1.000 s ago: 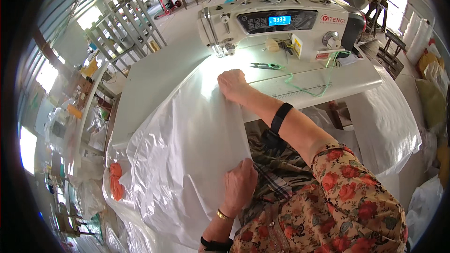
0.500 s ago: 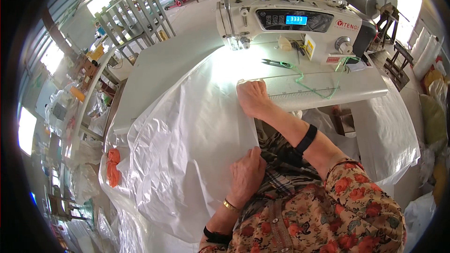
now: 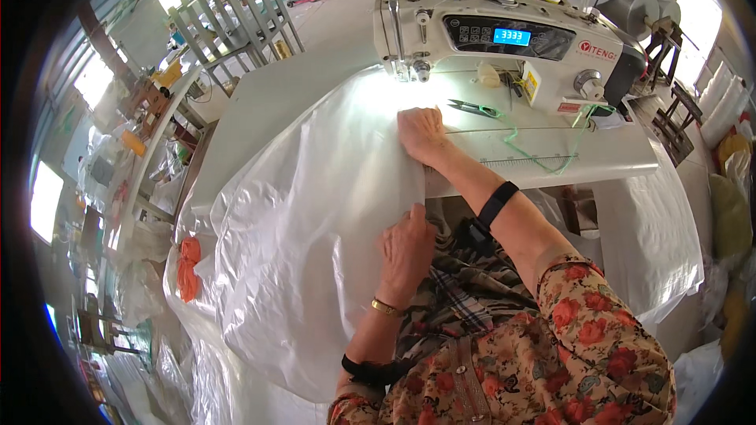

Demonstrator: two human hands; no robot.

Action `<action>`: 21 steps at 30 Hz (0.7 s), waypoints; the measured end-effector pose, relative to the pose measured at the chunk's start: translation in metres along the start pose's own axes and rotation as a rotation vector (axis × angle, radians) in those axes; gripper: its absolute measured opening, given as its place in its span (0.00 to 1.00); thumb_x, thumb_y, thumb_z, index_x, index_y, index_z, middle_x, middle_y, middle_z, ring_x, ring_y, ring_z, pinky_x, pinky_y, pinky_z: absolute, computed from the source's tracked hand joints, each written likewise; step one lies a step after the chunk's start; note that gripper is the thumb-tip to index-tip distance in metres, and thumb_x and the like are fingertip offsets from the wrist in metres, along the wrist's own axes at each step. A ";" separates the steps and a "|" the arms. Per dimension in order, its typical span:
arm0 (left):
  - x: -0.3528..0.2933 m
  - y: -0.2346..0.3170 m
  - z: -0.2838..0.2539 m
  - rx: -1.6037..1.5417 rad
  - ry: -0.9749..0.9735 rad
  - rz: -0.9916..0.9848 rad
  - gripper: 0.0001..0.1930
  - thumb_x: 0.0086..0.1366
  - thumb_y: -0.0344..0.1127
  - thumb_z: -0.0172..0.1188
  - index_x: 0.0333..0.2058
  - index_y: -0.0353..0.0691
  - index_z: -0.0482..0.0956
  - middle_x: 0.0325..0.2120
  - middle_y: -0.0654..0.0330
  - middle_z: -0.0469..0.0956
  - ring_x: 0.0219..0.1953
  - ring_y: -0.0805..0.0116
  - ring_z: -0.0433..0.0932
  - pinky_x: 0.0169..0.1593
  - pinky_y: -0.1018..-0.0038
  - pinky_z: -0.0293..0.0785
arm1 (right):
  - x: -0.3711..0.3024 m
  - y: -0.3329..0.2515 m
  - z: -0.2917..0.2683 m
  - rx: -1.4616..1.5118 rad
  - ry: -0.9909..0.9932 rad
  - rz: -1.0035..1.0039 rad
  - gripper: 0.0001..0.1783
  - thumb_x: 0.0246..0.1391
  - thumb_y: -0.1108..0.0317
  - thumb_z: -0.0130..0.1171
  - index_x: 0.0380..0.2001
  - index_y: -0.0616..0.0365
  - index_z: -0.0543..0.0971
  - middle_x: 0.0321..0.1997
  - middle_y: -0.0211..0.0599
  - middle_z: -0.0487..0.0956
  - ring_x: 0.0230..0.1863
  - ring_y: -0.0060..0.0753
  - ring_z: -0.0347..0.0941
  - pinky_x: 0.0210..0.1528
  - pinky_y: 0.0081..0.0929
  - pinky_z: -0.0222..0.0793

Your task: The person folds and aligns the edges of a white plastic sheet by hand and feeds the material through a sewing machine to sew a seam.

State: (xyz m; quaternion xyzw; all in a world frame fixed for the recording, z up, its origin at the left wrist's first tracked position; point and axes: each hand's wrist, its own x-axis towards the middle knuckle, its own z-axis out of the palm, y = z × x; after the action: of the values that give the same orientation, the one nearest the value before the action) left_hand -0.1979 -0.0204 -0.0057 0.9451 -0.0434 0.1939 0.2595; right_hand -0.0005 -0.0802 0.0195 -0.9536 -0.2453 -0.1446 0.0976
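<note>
Right hand [image 3: 420,135] laid flat, fingers stretched and palm down, on the edge of a large white woven plastic sheet [image 3: 315,220], pressing it against the white tabletop [image 3: 260,102]. Left hand [image 3: 407,250] lower and nearer the body, fingers curled loosely over the same edge of the sheet where it drops off the tabletop toward the lap; pinched or merely resting, cannot tell. Both hands on one long fold line, right ahead of left.

Sheet spread from just under the needle area, out to the left of both hands, and hanging in folds over the tabletop's near-left side. Beyond the right hand, close to its fingertips, an industrial sewing machine [image 3: 504,31] in off-white with a lit blue display. Just right of the right hand, small thread snips [image 3: 472,108] with green handles lying on the tabletop, and a loop of green cord [image 3: 551,159] a little nearer the body. Black band [image 3: 497,203] on the right wrist, gold bracelet [image 3: 384,308] on the left wrist. Well to the left of the left hand, an orange bundle [image 3: 187,267] low beside the hanging sheet. More white fabric [image 3: 654,228] draped off the tabletop to the right of the right forearm.
</note>
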 end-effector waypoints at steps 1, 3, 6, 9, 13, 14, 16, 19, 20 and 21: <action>0.000 0.001 0.003 0.001 0.021 -0.021 0.04 0.58 0.29 0.52 0.29 0.37 0.66 0.21 0.49 0.74 0.24 0.46 0.74 0.29 0.54 0.67 | -0.002 0.001 0.000 0.000 -0.002 -0.008 0.09 0.50 0.70 0.51 0.30 0.59 0.80 0.31 0.43 0.81 0.36 0.45 0.79 0.44 0.44 0.67; -0.002 0.004 0.005 -0.025 0.046 -0.019 0.05 0.58 0.29 0.52 0.28 0.37 0.66 0.21 0.49 0.74 0.24 0.46 0.74 0.29 0.54 0.67 | -0.013 0.001 0.002 0.088 0.072 0.171 0.10 0.51 0.66 0.53 0.34 0.59 0.80 0.31 0.43 0.81 0.36 0.44 0.78 0.45 0.46 0.64; -0.004 0.012 0.003 -0.114 0.079 -0.001 0.06 0.58 0.30 0.54 0.26 0.37 0.66 0.21 0.49 0.74 0.24 0.45 0.74 0.28 0.56 0.67 | -0.029 0.003 0.001 0.131 0.121 0.252 0.12 0.52 0.63 0.56 0.36 0.59 0.79 0.31 0.43 0.80 0.36 0.42 0.77 0.46 0.45 0.62; -0.004 0.014 0.000 -0.185 0.098 0.028 0.07 0.58 0.31 0.55 0.25 0.37 0.67 0.20 0.49 0.73 0.24 0.45 0.74 0.28 0.57 0.67 | -0.034 -0.002 0.007 0.106 0.212 0.241 0.12 0.50 0.61 0.58 0.32 0.58 0.79 0.32 0.41 0.78 0.38 0.40 0.75 0.47 0.41 0.58; -0.007 0.013 0.003 -0.168 0.094 0.027 0.07 0.58 0.32 0.55 0.25 0.38 0.68 0.19 0.50 0.72 0.23 0.46 0.73 0.27 0.57 0.67 | -0.029 0.001 0.001 0.140 0.145 0.238 0.09 0.50 0.64 0.57 0.29 0.59 0.79 0.30 0.43 0.79 0.37 0.44 0.77 0.44 0.41 0.62; -0.009 0.011 0.005 -0.172 0.099 0.022 0.07 0.58 0.32 0.55 0.25 0.38 0.68 0.19 0.50 0.72 0.23 0.46 0.73 0.27 0.57 0.67 | -0.028 0.000 -0.002 0.127 0.083 0.230 0.08 0.50 0.66 0.56 0.29 0.60 0.78 0.29 0.44 0.79 0.35 0.45 0.77 0.42 0.42 0.64; -0.011 0.007 0.009 -0.115 0.099 0.031 0.05 0.59 0.31 0.54 0.27 0.38 0.68 0.22 0.49 0.75 0.23 0.45 0.75 0.27 0.55 0.68 | -0.034 -0.004 -0.005 0.115 0.117 0.202 0.09 0.49 0.66 0.56 0.27 0.62 0.77 0.26 0.48 0.79 0.32 0.48 0.78 0.38 0.41 0.68; -0.014 0.012 0.016 -0.088 0.099 0.003 0.05 0.59 0.32 0.53 0.27 0.38 0.68 0.21 0.49 0.75 0.24 0.45 0.75 0.27 0.55 0.68 | -0.047 -0.013 -0.019 0.100 0.089 0.205 0.08 0.49 0.69 0.55 0.26 0.65 0.76 0.25 0.51 0.79 0.31 0.51 0.79 0.36 0.41 0.72; -0.015 0.011 0.015 -0.089 0.100 0.000 0.05 0.59 0.32 0.53 0.27 0.38 0.68 0.21 0.49 0.75 0.24 0.45 0.75 0.27 0.55 0.68 | -0.053 -0.020 -0.026 0.106 0.024 0.224 0.07 0.50 0.71 0.53 0.27 0.65 0.77 0.27 0.50 0.80 0.35 0.51 0.79 0.39 0.41 0.71; -0.016 0.010 0.013 -0.113 0.105 0.011 0.05 0.59 0.31 0.53 0.27 0.38 0.68 0.21 0.49 0.74 0.24 0.46 0.75 0.27 0.55 0.67 | -0.060 -0.025 -0.028 0.106 0.022 0.223 0.07 0.50 0.71 0.53 0.27 0.65 0.77 0.27 0.50 0.80 0.35 0.51 0.79 0.39 0.41 0.71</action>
State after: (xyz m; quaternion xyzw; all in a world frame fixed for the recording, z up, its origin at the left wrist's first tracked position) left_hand -0.2100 -0.0355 -0.0175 0.9171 -0.0460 0.2418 0.3135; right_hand -0.0694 -0.0923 0.0290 -0.9668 -0.1439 -0.1303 0.1660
